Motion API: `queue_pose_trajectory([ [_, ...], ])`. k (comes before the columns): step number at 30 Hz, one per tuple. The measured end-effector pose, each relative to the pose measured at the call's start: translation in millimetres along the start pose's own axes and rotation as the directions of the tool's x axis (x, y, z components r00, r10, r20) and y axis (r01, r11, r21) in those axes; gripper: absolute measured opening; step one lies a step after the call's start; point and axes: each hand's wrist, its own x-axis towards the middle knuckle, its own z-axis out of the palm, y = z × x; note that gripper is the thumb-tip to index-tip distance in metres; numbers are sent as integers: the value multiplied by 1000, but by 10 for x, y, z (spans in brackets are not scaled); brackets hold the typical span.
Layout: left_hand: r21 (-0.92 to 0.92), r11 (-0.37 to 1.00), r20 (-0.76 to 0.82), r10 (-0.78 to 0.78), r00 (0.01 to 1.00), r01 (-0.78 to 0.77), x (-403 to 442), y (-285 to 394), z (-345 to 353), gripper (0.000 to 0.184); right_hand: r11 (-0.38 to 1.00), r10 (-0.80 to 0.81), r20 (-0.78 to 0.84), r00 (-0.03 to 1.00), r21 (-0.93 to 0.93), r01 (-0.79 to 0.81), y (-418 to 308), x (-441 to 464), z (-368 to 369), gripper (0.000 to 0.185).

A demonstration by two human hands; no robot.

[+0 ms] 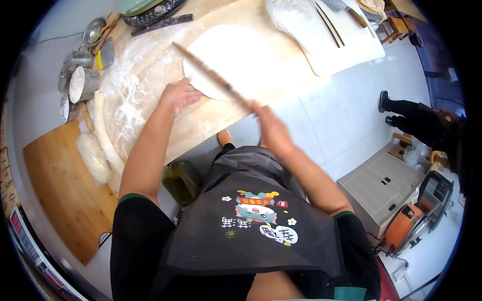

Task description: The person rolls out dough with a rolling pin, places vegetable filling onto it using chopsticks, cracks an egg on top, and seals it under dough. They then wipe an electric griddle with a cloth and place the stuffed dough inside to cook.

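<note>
A round, thin white sheet of dough (231,55) lies on the floured wooden board (155,75). My right hand (273,131) is wrapped round the near end of a wooden rolling pin (213,75), which slants across the dough, slightly blurred. My left hand (182,95) rests at the dough's lower left edge, palm down with its fingers spread. Left of it, a long dough roll (104,128) runs along the board's edge beside a thicker lump of dough (94,158).
Metal cup of flour (84,84), scraper (106,53) and green appliance (150,9) stand at upper left. A white cutting board (351,52) with chopsticks, a knife and a plastic bag is at upper right. Another person (422,118) stands at far right.
</note>
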Motion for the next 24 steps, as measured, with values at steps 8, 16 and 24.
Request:
queue_pose_trajectory([
  [8,585,446,86,796,599,-677,721,463,685,47,888,-207,-126,970,-440,132,672,95,-934,56],
  [16,752,-227,649,422,633,-619,-295,-401,57,71,961,-146,155,977,-212,178,480,-533,-730,64],
  [24,929,-222,355,762,543,-296,972,212,560,53,862,-228,-3,974,-466,201,530,281,-981,66],
])
